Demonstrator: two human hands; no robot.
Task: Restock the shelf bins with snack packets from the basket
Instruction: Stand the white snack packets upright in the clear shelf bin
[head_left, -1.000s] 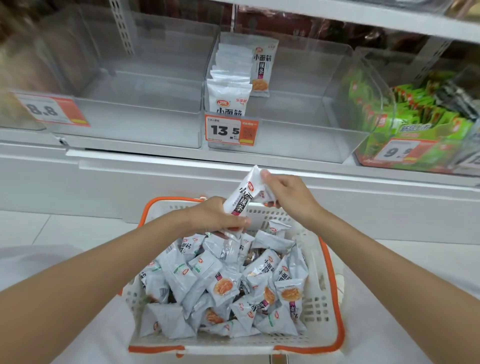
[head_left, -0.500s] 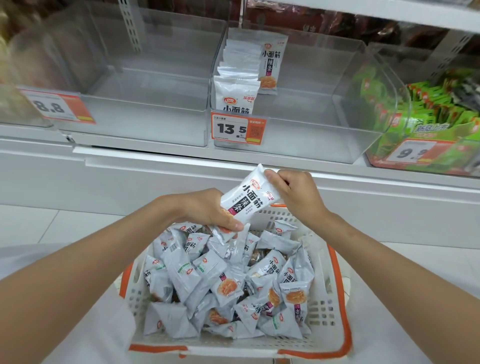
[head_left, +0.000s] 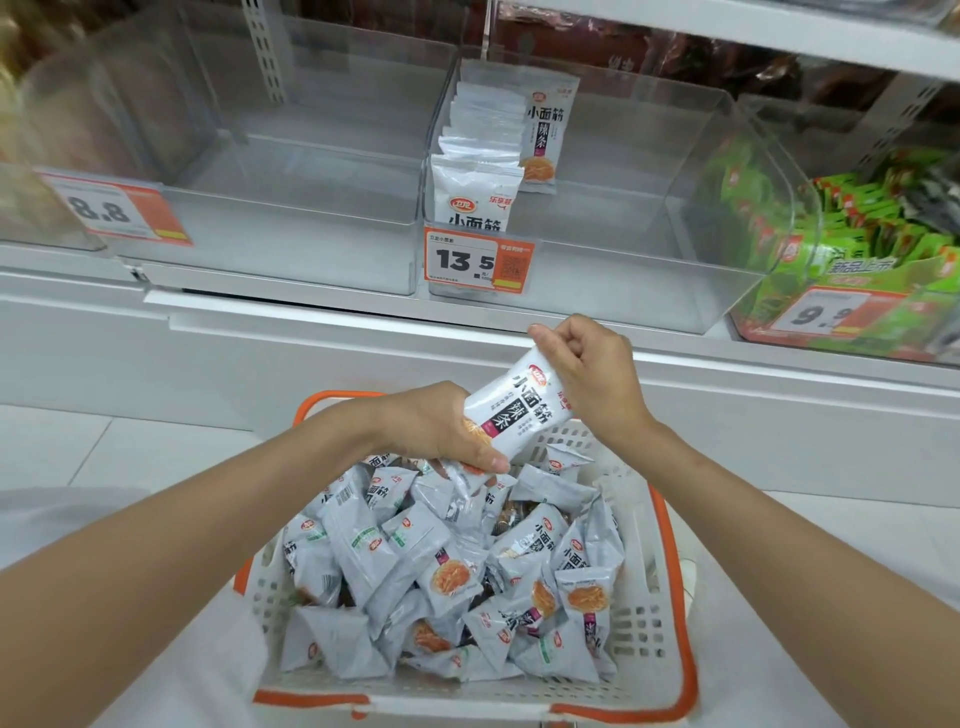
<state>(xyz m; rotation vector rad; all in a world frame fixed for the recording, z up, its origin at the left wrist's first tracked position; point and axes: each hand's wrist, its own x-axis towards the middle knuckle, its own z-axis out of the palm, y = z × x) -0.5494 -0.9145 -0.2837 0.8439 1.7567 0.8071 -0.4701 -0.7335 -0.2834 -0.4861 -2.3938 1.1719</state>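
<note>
**Packet held in both hands between basket and shelf**

Shelf (head_left: 311, 338) runs across the view with a white front ledge. On it stand clear bins with open tops and low front walls. The left bin (head_left: 291, 218) shows only its bare floor. The middle bin (head_left: 649, 208) has a row of white packets (head_left: 478, 192) standing upright against its left wall, with open room from the row across to the right wall. Further right, green packets (head_left: 857, 228) fill a green box printed "新品上市".

Below the ledge sits a white basket (head_left: 644, 623) with an orange rim, holding a loose heap of snack packets (head_left: 415, 561).

Above the basket's far edge, just under the ledge, one packet (head_left: 511, 410) is held tilted, its top end up and to the right. The left grip (head_left: 441, 431) has its fingers curled round the lower end. The right grip (head_left: 592, 379) pinches the upper corner, fingers bent closed. The packet's face reads "小面筋" and "辣条" under a red oval logo; the packets in the row carry the same print.

An orange-and-white price tag (head_left: 478, 262) on the middle bin reads "13.5". The tag on the left (head_left: 111, 210) reads "8.8". The one on the right (head_left: 826, 314) starts with "9" and blurs after that.
</note>
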